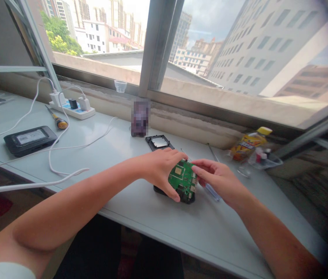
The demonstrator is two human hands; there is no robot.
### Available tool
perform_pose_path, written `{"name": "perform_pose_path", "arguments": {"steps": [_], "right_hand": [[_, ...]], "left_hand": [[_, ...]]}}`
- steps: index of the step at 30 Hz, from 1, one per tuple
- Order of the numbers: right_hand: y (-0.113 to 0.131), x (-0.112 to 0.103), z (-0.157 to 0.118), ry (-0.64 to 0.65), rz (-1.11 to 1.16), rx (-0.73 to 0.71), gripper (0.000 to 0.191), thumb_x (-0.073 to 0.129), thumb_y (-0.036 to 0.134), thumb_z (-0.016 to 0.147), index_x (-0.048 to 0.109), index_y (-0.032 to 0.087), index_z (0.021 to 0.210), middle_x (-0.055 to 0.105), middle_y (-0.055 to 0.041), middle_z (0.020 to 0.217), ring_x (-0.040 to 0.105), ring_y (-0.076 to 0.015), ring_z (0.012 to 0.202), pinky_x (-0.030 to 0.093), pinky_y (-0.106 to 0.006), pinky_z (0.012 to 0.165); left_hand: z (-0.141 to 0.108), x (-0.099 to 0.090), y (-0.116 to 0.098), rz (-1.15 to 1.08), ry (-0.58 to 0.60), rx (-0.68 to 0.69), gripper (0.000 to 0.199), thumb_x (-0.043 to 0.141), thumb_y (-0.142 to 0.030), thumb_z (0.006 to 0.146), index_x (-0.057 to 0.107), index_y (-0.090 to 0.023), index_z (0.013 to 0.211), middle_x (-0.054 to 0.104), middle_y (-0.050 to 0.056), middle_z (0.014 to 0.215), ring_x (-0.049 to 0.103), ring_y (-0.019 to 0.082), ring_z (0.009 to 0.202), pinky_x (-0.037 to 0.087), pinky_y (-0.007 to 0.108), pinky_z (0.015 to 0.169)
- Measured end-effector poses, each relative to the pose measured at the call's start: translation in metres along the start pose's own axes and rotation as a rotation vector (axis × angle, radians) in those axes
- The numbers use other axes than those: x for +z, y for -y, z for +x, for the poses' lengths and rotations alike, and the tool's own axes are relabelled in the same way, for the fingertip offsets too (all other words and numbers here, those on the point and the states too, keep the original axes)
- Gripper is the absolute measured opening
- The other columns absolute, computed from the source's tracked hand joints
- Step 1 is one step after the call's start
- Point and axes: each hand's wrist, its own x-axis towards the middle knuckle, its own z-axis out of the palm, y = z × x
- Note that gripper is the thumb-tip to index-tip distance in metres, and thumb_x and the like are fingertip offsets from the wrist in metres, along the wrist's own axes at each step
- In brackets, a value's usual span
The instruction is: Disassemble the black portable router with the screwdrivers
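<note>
My left hand (pixel 159 166) hides the nine-o'clock edge of the green board (pixel 183 177); pixelation blurs the phone (pixel 140 118) at eleven; the white cable (pixel 21 189) exits frame at nine.

Probably a small electronics workshop, though little shows indoors: a bare green circuit board (pixel 183 176), a screwdriver (pixel 61 123) and a power strip (pixel 87 114) with adapters (pixel 84 103) plugged in, at a long table (pixel 222 232) beneath a metal-framed window (pixel 156 50) (high-rise buildings (pixel 248 50) stand outside).
</note>
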Motion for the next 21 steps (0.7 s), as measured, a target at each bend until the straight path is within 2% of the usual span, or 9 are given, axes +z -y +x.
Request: {"name": "perform_pose_path", "arguments": {"steps": [4, 8, 17, 21], "right_hand": [[-0.0037, -0.0036, 0.0011, -0.044, 0.051, -0.020, 0.044, 0.080, 0.053, 0.076, 0.073, 0.019, 0.105, 0.069, -0.0036, 0.080, 0.053, -0.0118, 0.061, 0.045, -0.024, 0.055], [-0.0040, -0.0033, 0.0011, -0.066, 0.082, -0.030, 0.047, 0.081, 0.054, 0.075, 0.073, 0.019, 0.106, 0.068, -0.0043, 0.081, 0.054, -0.0126, 0.063, 0.045, -0.024, 0.054], [-0.0086, -0.0038, 0.0042, -0.056, 0.057, -0.058, 0.049, 0.081, 0.053, 0.077, 0.073, 0.018, 0.110, 0.072, -0.0069, 0.090, 0.056, -0.0133, 0.063, 0.048, -0.026, 0.056], [-0.0089, -0.0046, 0.0050, -0.046, 0.048, -0.058, 0.049, 0.080, 0.053, 0.078, 0.073, 0.017, 0.110, 0.072, -0.0062, 0.089, 0.056, -0.0125, 0.061, 0.049, -0.026, 0.057]], "left_hand": [[0.0000, -0.0010, -0.0007, -0.009, -0.061, 0.017, 0.100, 0.085, -0.059, 0.059, 0.041, -0.019, 0.140, 0.056, 0.014, 0.137, 0.051, 0.034, 0.125, 0.040, 0.045, 0.107], [0.0003, 0.0002, 0.0004, 0.016, -0.082, 0.032, 0.103, 0.084, -0.057, 0.061, 0.038, -0.018, 0.144, 0.054, 0.016, 0.140, 0.051, 0.035, 0.126, 0.041, 0.047, 0.107], [0.0006, 0.0022, 0.0039, 0.001, -0.050, 0.044, 0.104, 0.085, -0.053, 0.062, 0.036, -0.018, 0.146, 0.052, 0.017, 0.141, 0.050, 0.035, 0.128, 0.039, 0.048, 0.110], [0.0000, 0.0033, 0.0052, -0.015, -0.028, -0.029, 0.113, 0.086, -0.058, 0.057, 0.033, -0.019, 0.150, 0.043, 0.018, 0.150, 0.042, 0.038, 0.137, 0.036, 0.050, 0.114]]}}
